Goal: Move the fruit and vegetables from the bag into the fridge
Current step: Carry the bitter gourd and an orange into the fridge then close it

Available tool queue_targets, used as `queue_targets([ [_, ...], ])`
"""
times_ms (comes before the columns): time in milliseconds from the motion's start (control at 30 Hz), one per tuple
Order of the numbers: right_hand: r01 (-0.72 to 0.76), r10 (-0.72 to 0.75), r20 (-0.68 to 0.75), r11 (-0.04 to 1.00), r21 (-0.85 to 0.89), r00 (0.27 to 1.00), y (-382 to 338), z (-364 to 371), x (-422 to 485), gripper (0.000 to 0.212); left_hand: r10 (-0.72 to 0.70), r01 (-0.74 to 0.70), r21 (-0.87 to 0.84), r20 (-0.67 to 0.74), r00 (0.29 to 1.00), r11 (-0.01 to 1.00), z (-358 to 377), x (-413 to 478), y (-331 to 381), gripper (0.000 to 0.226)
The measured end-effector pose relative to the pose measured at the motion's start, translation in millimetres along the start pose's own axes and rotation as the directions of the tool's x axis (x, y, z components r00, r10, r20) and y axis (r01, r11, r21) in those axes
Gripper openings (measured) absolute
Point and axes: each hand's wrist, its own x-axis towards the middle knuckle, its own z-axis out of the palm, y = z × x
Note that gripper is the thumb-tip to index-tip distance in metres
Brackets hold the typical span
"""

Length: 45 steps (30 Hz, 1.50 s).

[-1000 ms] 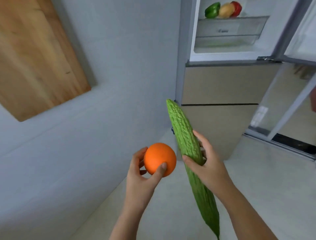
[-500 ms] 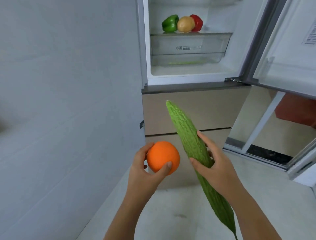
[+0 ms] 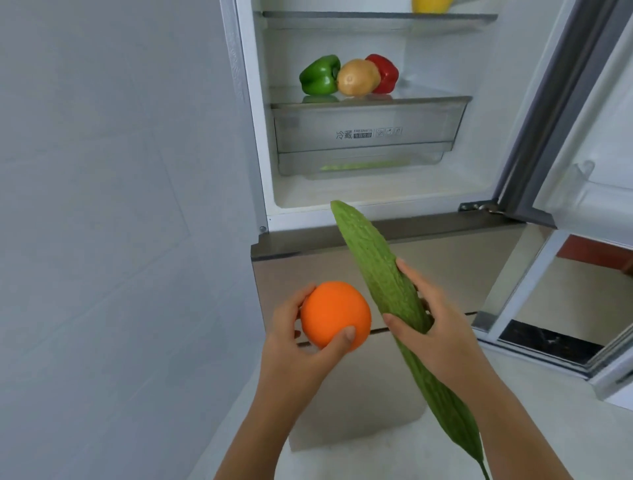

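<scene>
Left hand: the person's left hand (image 3: 294, 353) is low in front of them, fingers and thumb curled round an orange.
Orange: the orange (image 3: 335, 315) is round and bright, and sits in the left hand in front of the fridge's lower drawers, outside the fridge.
Right hand: the right hand (image 3: 442, 335) grips a bitter gourd near mid-length, thumb on the near side and fingers wrapped behind.
Bitter gourd: the bitter gourd (image 3: 370, 260) is long, bumpy and pale green. It is tilted, with its blunt end up toward the open compartment and its tapered tail down past the right forearm. It is just beside the orange; I cannot tell whether they touch.
Floor: the floor (image 3: 531, 411) is pale.
Lower drawers: the beige drawer fronts (image 3: 445, 274) are closed.
Fridge: the fridge (image 3: 260, 137) has its upper compartment open, white inside.
Crisper drawer: the crisper drawer (image 3: 363, 120) is clear, pushed in and labelled.
Glass shelf: on the glass shelf (image 3: 428, 100) above it stand a green bell pepper (image 3: 318, 75), a yellow-brown round vegetable (image 3: 358, 77) and a red bell pepper (image 3: 387, 72), side by side and touching.
Top shelf: a yellow item (image 3: 431, 4) is cut off at the frame's edge.
Door: the fridge door (image 3: 582, 137) is swung open on the right.
Wall: a pale grey tiled wall (image 3: 102, 205) is on the left.
</scene>
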Motion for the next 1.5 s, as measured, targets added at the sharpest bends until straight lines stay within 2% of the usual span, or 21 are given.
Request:
queue_targets([
  [133, -0.002, -0.001, -0.061, 0.999, -0.052, 0.998, 1, -7, 49, 0.071, 0.069, -0.068, -0.023, 0.041, 0.997, 0.997, 6, 58, 7, 0.067],
  [333, 0.092, -0.107, -0.166, 0.992, -0.091, 0.980, 3, -5, 134, 0.074, 0.182, -0.172, -0.123, 0.075, 0.980, 0.977, 2, 137, 18, 0.065],
  [633, 0.236, -0.294, -0.157, 0.922, -0.307, 0.943, 5, -21, 237, 0.081, 0.252, -0.239, -0.121, 0.107, 0.962, 0.963, 14, 223, 22, 0.062],
  [800, 0.351, -0.420, -0.062, 0.823, -0.447, 0.906, 11, -56, 298, 0.073, 0.288, -0.280, -0.128, 0.049, 0.956, 0.951, 35, 259, 30, 0.062],
  [1000, 0.525, -0.536, 0.149, 0.667, -0.529, 0.831, 15, -88, 371, 0.076, 0.311, -0.320, -0.097, -0.096, 0.946, 0.943, 51, 296, 52, 0.059],
  [1133, 0.610, -0.602, 0.225, 0.570, -0.550, 0.766, 16, -103, 411, 0.073, 0.334, -0.344, -0.050, -0.148, 0.931, 0.937, 56, 313, 63, 0.062],
  [1233, 0.647, -0.626, 0.254, 0.546, -0.532, 0.737, 20, -109, 435, 0.071, 0.328, -0.337, -0.027, -0.172, 0.929, 0.941, 57, 323, 67, 0.063],
  [1400, 0.691, -0.623, 0.311, 0.586, -0.422, 0.718, 27, -111, 463, 0.072, 0.301, -0.320, -0.057, -0.217, 0.929, 0.946, 59, 340, 69, 0.059],
  [1500, 0.702, -0.615, 0.343, 0.577, -0.418, 0.710, 28, -110, 475, 0.068, 0.304, -0.324, -0.056, -0.220, 0.927, 0.944, 62, 346, 70, 0.057],
])
